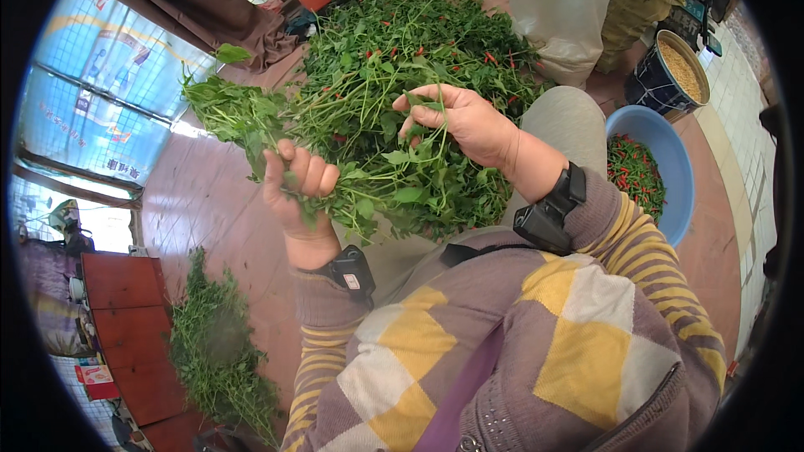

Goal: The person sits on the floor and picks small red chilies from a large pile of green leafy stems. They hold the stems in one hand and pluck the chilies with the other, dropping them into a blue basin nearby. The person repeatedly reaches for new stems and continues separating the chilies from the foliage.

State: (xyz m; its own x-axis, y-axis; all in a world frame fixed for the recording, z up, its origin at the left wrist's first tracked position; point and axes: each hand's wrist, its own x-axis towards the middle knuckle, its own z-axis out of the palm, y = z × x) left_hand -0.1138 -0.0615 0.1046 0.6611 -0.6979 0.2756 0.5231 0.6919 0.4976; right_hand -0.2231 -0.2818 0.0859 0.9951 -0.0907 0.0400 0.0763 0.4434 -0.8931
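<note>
My left hand (pixel 300 185) is closed around a bunch of leafy green chili stems (pixel 245 116), whose leaves spread to the upper left and whose cut ends reach right. With thumb and fingers, my right hand (pixel 461 122) pinches a leafy sprig (pixel 433 102). Beyond and beneath both hands lies a large heap of chili plants (pixel 402 31) dotted with red chilies. At the right, beside my knee, a blue plastic basin (pixel 683 182) holds picked red and green chilies (pixel 633 172).
A second pile of green stems (pixel 220 339) lies on the tiled floor at lower left, near a red wooden cabinet (pixel 125 339). A dark bucket of yellow grain (pixel 644 78) stands behind the basin. White (pixel 562 6) and yellowish sacks (pixel 634 6) stand at the upper right.
</note>
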